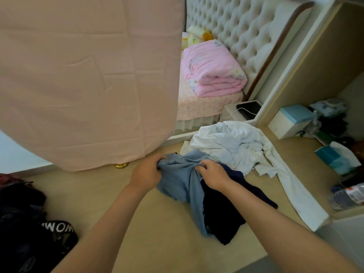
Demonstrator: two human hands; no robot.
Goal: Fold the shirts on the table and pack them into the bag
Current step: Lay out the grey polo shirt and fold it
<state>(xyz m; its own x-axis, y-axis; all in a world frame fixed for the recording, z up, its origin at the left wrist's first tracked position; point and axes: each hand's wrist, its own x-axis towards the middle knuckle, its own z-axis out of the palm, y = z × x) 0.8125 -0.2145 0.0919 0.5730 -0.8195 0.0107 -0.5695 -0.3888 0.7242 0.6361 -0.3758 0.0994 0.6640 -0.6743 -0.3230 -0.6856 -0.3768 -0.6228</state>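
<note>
Left hand (146,172): fingers bunched round the blue shirt (178,186) — gripping its upper edge.
Right hand (213,175): pinching the same shirt.
Blue shirt: on the table (157,233), over a navy garment (222,217) — white shirt (236,146) just behind.

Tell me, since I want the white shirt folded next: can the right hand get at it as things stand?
Probably yes, once freed. The right hand grips the blue shirt, so it must let go first; the white shirt lies just beyond it with nothing in between.
</note>
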